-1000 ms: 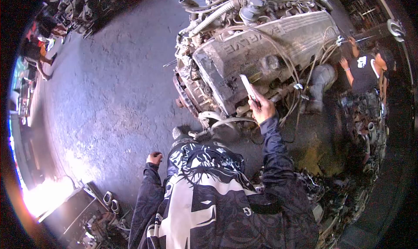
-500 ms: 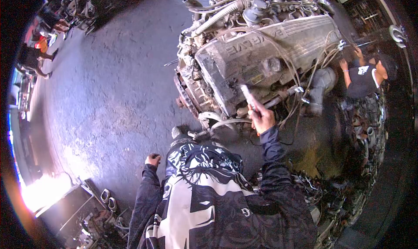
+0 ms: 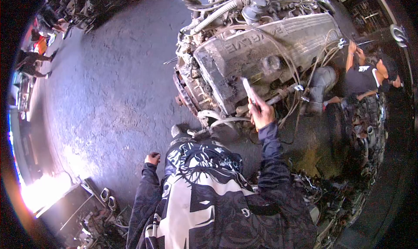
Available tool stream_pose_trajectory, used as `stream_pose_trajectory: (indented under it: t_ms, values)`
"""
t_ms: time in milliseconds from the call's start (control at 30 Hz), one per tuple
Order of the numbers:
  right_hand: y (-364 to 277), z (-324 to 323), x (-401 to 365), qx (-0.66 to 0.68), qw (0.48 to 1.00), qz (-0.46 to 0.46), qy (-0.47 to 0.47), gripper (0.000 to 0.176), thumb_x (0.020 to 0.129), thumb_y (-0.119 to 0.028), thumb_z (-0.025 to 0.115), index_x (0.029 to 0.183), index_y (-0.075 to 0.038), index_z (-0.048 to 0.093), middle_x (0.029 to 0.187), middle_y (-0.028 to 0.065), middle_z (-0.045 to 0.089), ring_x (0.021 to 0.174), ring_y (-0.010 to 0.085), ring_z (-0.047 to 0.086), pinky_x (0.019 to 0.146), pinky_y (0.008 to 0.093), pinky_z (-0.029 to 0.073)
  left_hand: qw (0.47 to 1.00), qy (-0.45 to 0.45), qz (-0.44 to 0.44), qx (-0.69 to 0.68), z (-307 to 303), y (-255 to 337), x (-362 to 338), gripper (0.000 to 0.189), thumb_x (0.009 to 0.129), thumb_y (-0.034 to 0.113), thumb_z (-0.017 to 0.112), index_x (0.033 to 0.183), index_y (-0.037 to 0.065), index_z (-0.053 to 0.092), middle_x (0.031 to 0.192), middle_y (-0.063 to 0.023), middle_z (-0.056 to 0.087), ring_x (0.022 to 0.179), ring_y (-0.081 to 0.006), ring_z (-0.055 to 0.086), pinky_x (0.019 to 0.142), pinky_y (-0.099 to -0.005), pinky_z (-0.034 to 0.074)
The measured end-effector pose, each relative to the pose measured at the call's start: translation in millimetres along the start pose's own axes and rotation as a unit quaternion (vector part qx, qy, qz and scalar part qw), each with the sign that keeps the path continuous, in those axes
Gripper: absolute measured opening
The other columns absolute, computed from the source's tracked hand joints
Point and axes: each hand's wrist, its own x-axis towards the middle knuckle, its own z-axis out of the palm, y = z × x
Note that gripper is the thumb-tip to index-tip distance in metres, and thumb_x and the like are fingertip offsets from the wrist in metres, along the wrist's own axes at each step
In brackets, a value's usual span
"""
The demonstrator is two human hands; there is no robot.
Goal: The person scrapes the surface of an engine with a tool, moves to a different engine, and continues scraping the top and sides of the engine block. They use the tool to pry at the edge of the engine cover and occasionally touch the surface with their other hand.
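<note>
My right hand (image 3: 262, 115) is closed round a slim tool with a flat, pale end (image 3: 247, 87), its index finger stretched along it. That end points up over the lower side of a large grimy engine (image 3: 261, 53), which lies in front of me with raised lettering on its cover. Low beside my body, my left hand (image 3: 153, 158) hangs with its fingers curled and nothing showing in them. Loose cables (image 3: 285, 53) run across the engine cover, and a thick grey elbow pipe (image 3: 321, 85) lies by its right side.
A co-worker (image 3: 362, 77) bends at the engine's right end, hands raised near the cables. More people (image 3: 32, 62) stand far left. Piled engine parts (image 3: 368, 131) line the right. Dark stained floor (image 3: 104, 75) stretches left, with a pair of shoes (image 3: 109, 198) near a low bench.
The co-worker on the right has raised both hands closer to the cables, and another arm shows below. My right hand and its tool have barely shifted; my left hand stays low.
</note>
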Motion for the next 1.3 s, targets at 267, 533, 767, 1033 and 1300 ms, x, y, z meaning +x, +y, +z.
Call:
stream_pose_trajectory:
  t_ms: [267,533,767,1033,1300]
  values:
    - [-13.2,12.4,5.5,-0.093,0.993,-0.017,-0.073,0.054,0.089,-0.009,0.064,0.142,-0.015,0.053,0.116,0.0154,0.070,0.093,0.0214,0.071,0.082,0.0328,0.056,0.999,0.010,-0.010,-0.032,0.8,11.9,-7.6,0.028,0.085,0.025,0.070,0.103,0.004,0.074,0.081,-0.0091,0.074,0.067,-0.0170,0.072,0.068,-0.0327,0.057]
    - [-14.3,5.7,6.2,-0.124,0.991,0.005,-0.045,0.056,0.085,-0.009,0.069,0.139,-0.020,0.058,0.093,0.0117,0.075,0.071,0.0193,0.072,0.066,0.0322,0.056,0.999,0.011,-0.032,-0.042,-1.4,11.2,-15.1,0.024,0.086,0.021,0.069,0.100,0.002,0.073,0.082,-0.0099,0.074,0.068,-0.0170,0.072,0.066,-0.0318,0.057]
    - [-2.6,9.3,19.8,-0.107,0.989,-0.086,-0.047,0.058,0.090,-0.002,0.062,0.143,-0.025,0.055,0.078,-0.0012,0.066,0.051,0.0055,0.054,0.045,0.0251,0.048,0.998,0.023,-0.025,-0.055,-1.7,6.3,-7.4,0.023,0.086,0.021,0.068,0.100,0.003,0.073,0.082,-0.0099,0.074,0.068,-0.0179,0.072,0.067,-0.0316,0.058]
    - [1.4,3.8,21.2,-0.102,0.992,-0.079,-0.010,0.058,0.089,-0.003,0.062,0.143,-0.022,0.055,0.082,-0.0003,0.069,0.054,0.0056,0.056,0.046,0.0257,0.049,0.999,0.001,-0.017,-0.042,0.2,2.8,-14.3,0.027,0.085,0.024,0.069,0.103,0.004,0.074,0.083,-0.0086,0.075,0.068,-0.0170,0.073,0.067,-0.0316,0.058]
    - [-33.6,18.9,11.2,-0.112,0.987,-0.064,-0.092,0.045,0.088,-0.014,0.068,0.132,-0.012,0.062,0.102,0.0140,0.074,0.092,0.0273,0.073,0.083,0.0365,0.057,0.999,0.022,-0.031,-0.025,5.2,-3.4,-6.3,0.028,0.085,0.027,0.070,0.102,0.005,0.074,0.082,-0.0071,0.075,0.068,-0.0163,0.073,0.066,-0.0307,0.057]
